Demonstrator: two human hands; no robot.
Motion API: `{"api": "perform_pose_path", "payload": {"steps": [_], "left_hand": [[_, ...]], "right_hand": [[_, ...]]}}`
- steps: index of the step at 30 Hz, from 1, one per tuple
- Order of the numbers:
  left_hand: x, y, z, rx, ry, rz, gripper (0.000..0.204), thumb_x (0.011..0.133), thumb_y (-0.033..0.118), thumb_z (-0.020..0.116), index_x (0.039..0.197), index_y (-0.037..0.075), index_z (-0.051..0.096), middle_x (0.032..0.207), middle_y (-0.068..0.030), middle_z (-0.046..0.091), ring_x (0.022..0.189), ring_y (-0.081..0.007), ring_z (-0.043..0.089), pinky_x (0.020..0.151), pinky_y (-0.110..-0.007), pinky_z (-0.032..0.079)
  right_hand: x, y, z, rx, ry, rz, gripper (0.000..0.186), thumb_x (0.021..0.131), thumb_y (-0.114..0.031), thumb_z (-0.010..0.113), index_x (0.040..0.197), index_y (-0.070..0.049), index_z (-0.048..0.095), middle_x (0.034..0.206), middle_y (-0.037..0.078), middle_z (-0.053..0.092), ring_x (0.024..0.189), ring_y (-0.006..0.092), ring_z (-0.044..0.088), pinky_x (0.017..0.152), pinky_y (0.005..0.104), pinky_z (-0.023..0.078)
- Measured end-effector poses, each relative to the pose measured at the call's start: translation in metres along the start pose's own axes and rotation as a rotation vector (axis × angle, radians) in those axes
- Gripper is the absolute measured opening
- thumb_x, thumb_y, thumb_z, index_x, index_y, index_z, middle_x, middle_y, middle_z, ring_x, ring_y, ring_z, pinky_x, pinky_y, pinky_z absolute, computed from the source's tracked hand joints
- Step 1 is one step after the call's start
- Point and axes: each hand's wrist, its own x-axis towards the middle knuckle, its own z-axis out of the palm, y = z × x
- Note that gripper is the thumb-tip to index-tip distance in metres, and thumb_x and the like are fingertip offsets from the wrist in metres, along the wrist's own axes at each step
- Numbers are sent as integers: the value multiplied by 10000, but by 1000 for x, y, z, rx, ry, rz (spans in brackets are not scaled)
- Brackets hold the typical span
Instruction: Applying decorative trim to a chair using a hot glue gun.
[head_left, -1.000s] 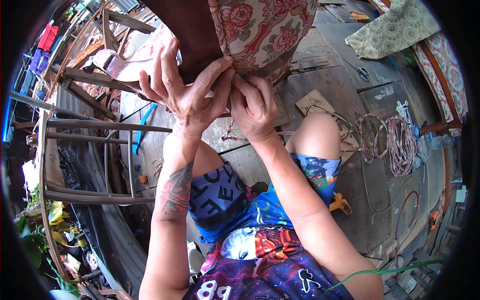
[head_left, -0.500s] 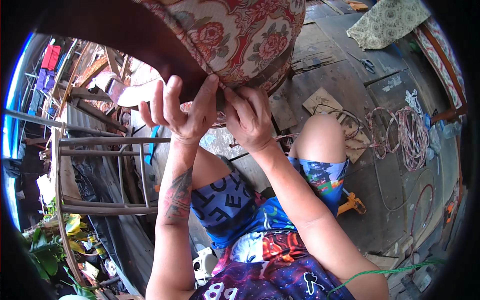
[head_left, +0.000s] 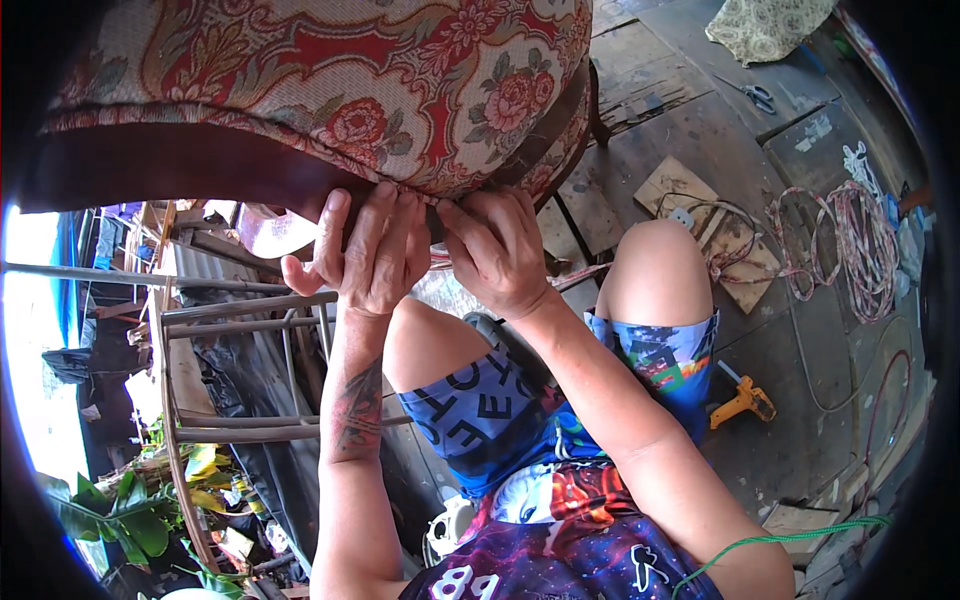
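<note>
A seat covered in red and cream floral upholstery fabric (head_left: pixel 455 75) fills the top of the view, with a dark wooden rail (head_left: pixel 170 165) along its lower edge. A corded fabric trim (head_left: pixel 300 148) runs where the cloth meets the wood. My left hand (head_left: pixel 372 255) lies against the rail, its fingers stretched upward and their tips touching the trim. Just right of it, my right hand (head_left: pixel 500 250) is closed with bent fingers, pinching the trim at the edge. What lies under its fingertips is mostly hidden.
A yellow power tool (head_left: pixel 742 402) lies on the plank floor right of my knee. Farther right are a coiled red and white cord (head_left: pixel 865 255), a wooden board (head_left: pixel 690 190) and scissors (head_left: pixel 757 97). A bare chair frame (head_left: pixel 240 433) stands at left.
The view has shifted, so more of the floral seat and its rail shows at upper left. My left fingers have come closer together along the rail. My right hand stays pinched at the trim.
</note>
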Motion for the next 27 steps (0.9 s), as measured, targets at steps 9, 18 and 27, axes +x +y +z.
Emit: {"api": "perform_pose_path", "payload": {"steps": [9, 18, 27], "left_hand": [[-3, 2, 1, 21, 34, -7, 219, 837, 226, 793, 1039, 303, 759, 1173, 88, 725, 1235, -215, 604, 1225, -480, -19], [-11, 2, 8, 37, 32, -15, 214, 848, 293, 771, 1060, 318, 753, 1248, 75, 705, 1277, -249, 587, 1235, -472, -17], [-13, 5, 9, 26, 12, 3, 229, 859, 237, 757, 1074, 314, 749, 1272, -10, 691, 1371, -359, 495, 1227, -519, -55]], "right_hand": [[-8, 4, 5, -40, -11, -22, 411, 750, -59, 727, 1153, -71, 650, 966, 87, 556, 875, 276, 577, 863, 450, 480], [-3, -1, 4, -18, -2, 7, 419, 701, 34, 727, 1103, -62, 662, 985, 76, 594, 860, 274, 609, 805, 430, 501], [-2, 0, 1, -4, 3, 21, 416, 685, 29, 734, 1087, -63, 677, 973, 75, 600, 860, 281, 609, 798, 431, 499]]}}
